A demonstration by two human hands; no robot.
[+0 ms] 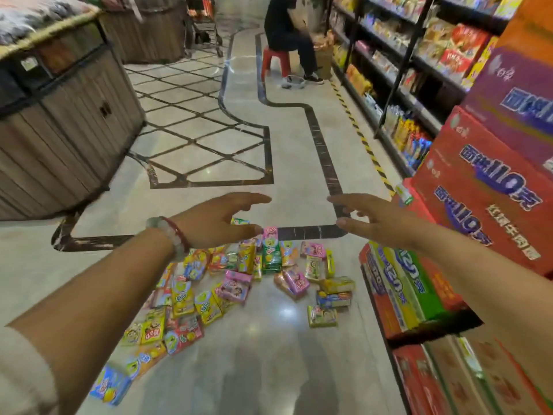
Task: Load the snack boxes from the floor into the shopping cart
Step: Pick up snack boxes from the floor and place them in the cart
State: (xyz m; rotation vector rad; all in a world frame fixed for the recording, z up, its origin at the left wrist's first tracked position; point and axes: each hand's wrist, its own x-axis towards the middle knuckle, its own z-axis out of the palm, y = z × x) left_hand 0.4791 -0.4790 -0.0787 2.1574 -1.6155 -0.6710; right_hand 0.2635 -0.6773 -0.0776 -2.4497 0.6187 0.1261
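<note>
Head view, looking down a shop aisle: many small colourful snack boxes (pixel 239 283) lie scattered on the floor (pixel 269 369), below and just beyond both outstretched hands. The left hand (pixel 218 220) hovers nearest the pile, fingers spread, empty. The right hand (pixel 371 218) reaches forward, likewise spread and empty. No shopping cart is nearby.

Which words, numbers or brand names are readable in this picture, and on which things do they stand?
"110": red carton on the right stack, beside Chinese characters too blurred to quote.
"120": green carton lower on that stack.
Purple carton: print blurred.
Snack boxes on the floor: print too small.
Shelf packets: unreadable.
</note>
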